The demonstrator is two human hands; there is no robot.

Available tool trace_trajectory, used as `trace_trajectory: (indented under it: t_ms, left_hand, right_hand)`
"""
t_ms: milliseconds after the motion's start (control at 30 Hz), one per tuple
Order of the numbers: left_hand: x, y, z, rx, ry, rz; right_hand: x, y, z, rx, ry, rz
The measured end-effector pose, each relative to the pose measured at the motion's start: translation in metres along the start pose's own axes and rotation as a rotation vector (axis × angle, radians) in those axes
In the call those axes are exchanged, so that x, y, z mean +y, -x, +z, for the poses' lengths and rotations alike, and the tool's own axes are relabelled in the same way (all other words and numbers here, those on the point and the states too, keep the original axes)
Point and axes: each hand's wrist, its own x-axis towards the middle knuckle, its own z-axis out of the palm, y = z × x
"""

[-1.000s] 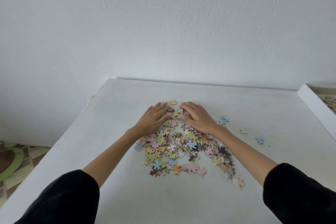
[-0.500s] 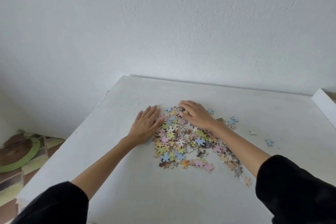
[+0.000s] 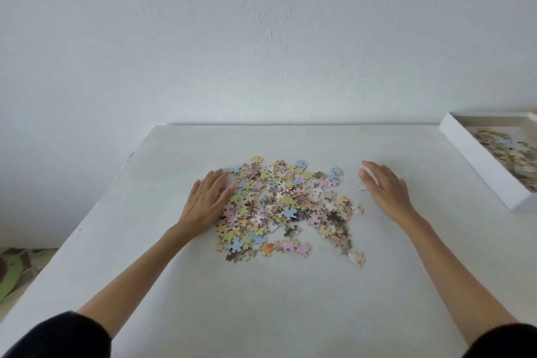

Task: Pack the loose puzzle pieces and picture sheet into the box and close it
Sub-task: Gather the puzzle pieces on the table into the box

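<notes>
On white table against bare white wall, with loose puzzle pieces heaped in the middle. At far right, open box cut by the picture edge, more pieces inside but blurred. With left hand flat on the heap's left edge, right hand spread just beside its right side, fingers straight, gripping nothing.

The pile of puzzle pieces lies mid-table. At its 9 o'clock the left hand lies flat, touching its edge. At 3 o'clock the right hand is just beside it. The box sits at 2 o'clock, well apart, with more pieces inside.
</notes>
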Motion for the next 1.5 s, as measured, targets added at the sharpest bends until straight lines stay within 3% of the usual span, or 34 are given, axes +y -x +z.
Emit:
trace_trajectory:
  t_ms: [333, 500, 633, 800, 1100, 1267, 1367, 1500]
  left_hand:
    - [0.041, -0.01, 0.015, -0.017, 0.061, 0.088]
    - [0.044, -0.003, -0.002, -0.063, 0.245, 0.159]
    - [0.032, 0.017, -0.014, -0.113, 0.14, 0.445]
    - [0.026, 0.039, -0.006, -0.129, -0.109, 0.574]
    - [0.057, 0.026, 0.004, -0.04, -0.141, 0.522]
    - [0.038, 0.02, -0.002, 0.051, 0.015, 0.326]
    - [0.025, 0.017, -0.008, 0.017, 0.043, 0.168]
    - [0.031, 0.014, -0.005, -0.066, 0.036, 0.192]
  right_hand:
    - [-0.035, 0.02, 0.039, -0.126, 0.178, -0.092]
    - [-0.051, 0.038, 0.019, -0.201, -0.109, -0.115]
    - [-0.033, 0.079, 0.004, -0.331, -0.008, -0.208]
    - [-0.021, 0.107, 0.014, -0.332, 0.299, -0.321]
    - [-0.054, 0.081, 0.038, -0.296, 0.276, -0.321]
    - [-0.053, 0.064, 0.029, -0.259, 0.145, -0.276]
    - [-0.058, 0.043, 0.022, -0.283, 0.048, -0.197]
    - [-0.071, 0.019, 0.024, -0.344, 0.009, -0.208]
